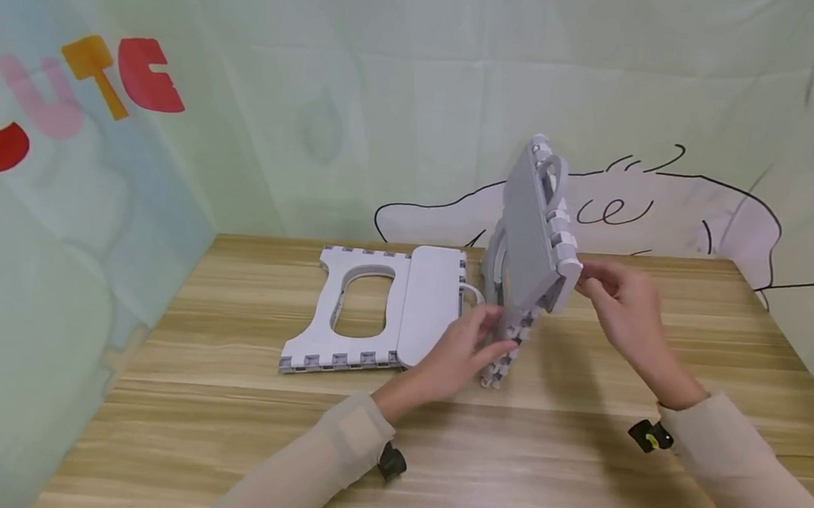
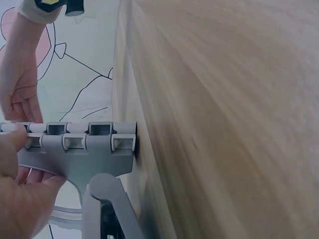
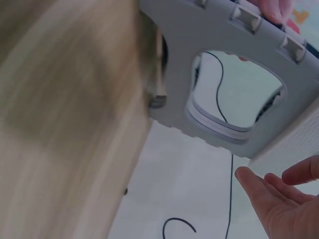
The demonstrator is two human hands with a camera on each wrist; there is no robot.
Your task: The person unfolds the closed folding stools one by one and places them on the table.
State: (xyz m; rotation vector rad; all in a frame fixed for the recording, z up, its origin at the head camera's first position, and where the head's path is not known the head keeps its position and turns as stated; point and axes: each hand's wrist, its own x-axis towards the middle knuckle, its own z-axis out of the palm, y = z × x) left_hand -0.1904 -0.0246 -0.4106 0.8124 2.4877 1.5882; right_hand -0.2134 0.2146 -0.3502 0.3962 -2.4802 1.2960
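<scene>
A grey-white folding stool (image 1: 527,233) stands partly unfolded on the table, its seat panel tilted up and a carrying loop at its upper edge. My left hand (image 1: 460,349) grips the hinged edge of its leg panel, thumb and fingers on opposite sides in the left wrist view. My right hand (image 1: 623,307) is at the right edge of the seat panel. In the right wrist view its fingers (image 3: 259,196) are spread beside the panel's corner, not wrapped round it; contact is hard to tell. A second folding stool (image 1: 357,347) lies flat to the left.
The wood-grain table (image 1: 228,433) ends against a hanging printed cloth (image 1: 286,136) behind and at the left. The flat stool's loop handle (image 1: 473,293) lies close to the standing stool. A dark wrist camera (image 1: 650,435) sits under the right sleeve.
</scene>
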